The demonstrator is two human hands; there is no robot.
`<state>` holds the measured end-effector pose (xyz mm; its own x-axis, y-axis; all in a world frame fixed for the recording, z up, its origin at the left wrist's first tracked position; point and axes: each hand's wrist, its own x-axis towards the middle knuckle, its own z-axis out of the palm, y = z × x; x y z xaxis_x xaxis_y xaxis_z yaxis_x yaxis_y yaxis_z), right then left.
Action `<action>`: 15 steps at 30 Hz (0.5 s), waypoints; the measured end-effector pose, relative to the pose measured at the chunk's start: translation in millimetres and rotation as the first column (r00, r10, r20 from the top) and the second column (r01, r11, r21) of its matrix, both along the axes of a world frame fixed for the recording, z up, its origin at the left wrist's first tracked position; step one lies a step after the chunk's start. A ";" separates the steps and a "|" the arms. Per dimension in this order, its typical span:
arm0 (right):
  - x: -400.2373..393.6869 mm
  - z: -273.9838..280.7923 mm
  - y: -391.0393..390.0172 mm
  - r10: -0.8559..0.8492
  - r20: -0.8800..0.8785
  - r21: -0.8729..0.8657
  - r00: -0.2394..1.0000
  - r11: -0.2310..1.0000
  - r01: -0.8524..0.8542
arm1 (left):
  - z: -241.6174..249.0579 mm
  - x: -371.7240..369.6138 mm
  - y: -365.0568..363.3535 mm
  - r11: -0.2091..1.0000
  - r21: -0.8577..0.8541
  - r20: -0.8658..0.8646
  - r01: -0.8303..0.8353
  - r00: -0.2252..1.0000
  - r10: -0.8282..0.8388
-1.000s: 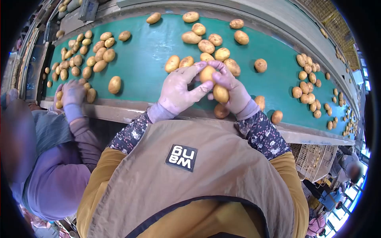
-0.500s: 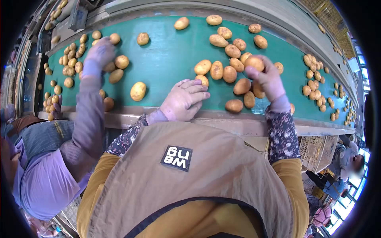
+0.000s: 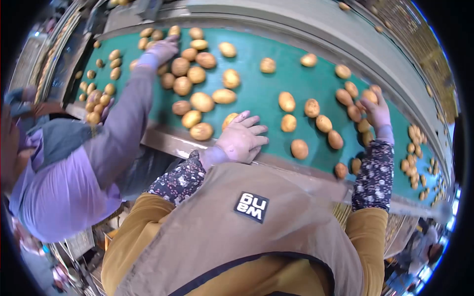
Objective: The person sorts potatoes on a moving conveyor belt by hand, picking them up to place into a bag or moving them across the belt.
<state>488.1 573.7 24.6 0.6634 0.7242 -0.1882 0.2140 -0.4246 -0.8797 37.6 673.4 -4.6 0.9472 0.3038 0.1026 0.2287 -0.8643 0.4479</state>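
Displaced toward the wearer's right since the preceding frame, the bare right hand now extends over the far side of the smooth green conveyor belt, with its dark floral cuff crossing the near edge. Its thumb and fingers are closed around an oval, tan-skinned potato; whether that potato is clear of the belt surface cannot be determined. Other potatoes lie directly beside these fingers, including a reddish-brown oval potato to their left. The bare left hand is palm down at the near edge of the belt, fingers spread and not clenched. Directly beyond it sits a partly hidden yellow potato; contact between the two cannot be confirmed. Between the hands, loose potatoes rest on the belt, among them a round orange-brown potato close to the brown near rail. On the left, a co-worker's outstretched hand reaches in among a dense group of potatoes; its grip cannot be determined. Below that arm, a compact cluster of small potatoes lies against the co-worker's other hand.
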 end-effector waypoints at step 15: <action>-128.6 11.7 2.1 0.526 -0.561 0.080 0.639 0.803 -0.591 | 13.6 -18.4 5.1 0.995 -0.055 0.026 -0.082 0.996 0.083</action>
<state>359.4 575.8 36.3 -0.0963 0.8778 -0.4693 -0.0458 -0.4749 -0.8788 19.3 678.5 9.1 0.9156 0.3868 0.1100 0.2851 -0.8173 0.5008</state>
